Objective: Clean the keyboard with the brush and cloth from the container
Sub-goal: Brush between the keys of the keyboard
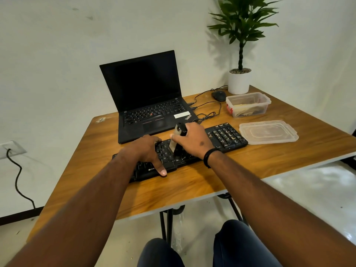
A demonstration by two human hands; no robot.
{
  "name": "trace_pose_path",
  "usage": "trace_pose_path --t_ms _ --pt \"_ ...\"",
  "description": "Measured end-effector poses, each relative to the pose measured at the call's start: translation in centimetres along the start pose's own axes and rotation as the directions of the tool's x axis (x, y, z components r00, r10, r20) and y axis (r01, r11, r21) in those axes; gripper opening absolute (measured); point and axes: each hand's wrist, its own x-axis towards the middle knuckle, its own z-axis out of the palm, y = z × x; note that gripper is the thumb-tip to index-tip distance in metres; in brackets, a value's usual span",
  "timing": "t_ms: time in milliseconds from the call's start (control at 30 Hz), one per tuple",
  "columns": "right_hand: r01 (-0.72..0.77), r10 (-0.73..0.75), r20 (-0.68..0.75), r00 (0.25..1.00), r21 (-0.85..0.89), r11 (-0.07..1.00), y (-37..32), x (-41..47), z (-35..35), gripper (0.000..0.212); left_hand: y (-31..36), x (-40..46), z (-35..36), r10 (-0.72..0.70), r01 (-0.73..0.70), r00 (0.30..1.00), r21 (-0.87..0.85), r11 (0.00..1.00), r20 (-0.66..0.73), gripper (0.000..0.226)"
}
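A black keyboard [227, 135] lies slanted across the wooden table [192, 187]. My right hand [192, 140] grips a black-handled brush [178, 135] held upright, its pale bristles touching the keys near the keyboard's middle. My left hand [148, 151] rests flat on the keyboard's left half, thumb at the front edge, fingers spread. The clear plastic container [248, 105] stands open at the back right with yellowish and dark items inside; I cannot make out the cloth among them. Its lid [268, 132] lies on the table just right of the keyboard.
An open black laptop [146, 97] sits behind the keyboard. A black mouse [219, 95] and tangled cables [207, 114] lie between laptop and container. A potted plant [239, 79] stands in the back right corner. A wall socket with a cable [11, 151] is at left.
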Motion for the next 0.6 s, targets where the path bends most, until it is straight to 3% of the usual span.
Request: trace_pose_path --t_ms 67,200,367,500,600 --pt "0.010 -0.015 0.095 0.995 0.052 0.999 -0.3 -0.2 -1.0 0.027 0.0 0.0 0.0 -0.002 0.002 1.000 -0.016 1.000 0.005 0.131" --pt "0.121 -0.118 -0.038 0.992 0.076 0.990 -0.6 -1.5 -1.5 0.027 0.0 0.1 0.0 0.000 0.000 1.000 -0.018 1.000 0.008 0.128" --pt "0.130 -0.129 0.227 0.965 0.013 0.991 -0.3 -2.4 -1.8 0.031 0.0 0.1 0.1 0.003 -0.003 1.000 -0.047 0.999 0.002 0.124" --pt "0.177 -0.173 0.124 0.977 -0.022 0.984 -0.8 -2.7 -1.5 0.029 0.2 0.0 0.1 -0.003 0.003 1.000 -0.034 0.999 0.007 0.120" --pt "0.117 -0.115 0.210 0.971 0.002 0.993 -0.6 -2.7 -1.7 0.027 0.2 0.0 0.1 -0.004 0.005 1.000 -0.045 0.999 0.012 0.121"
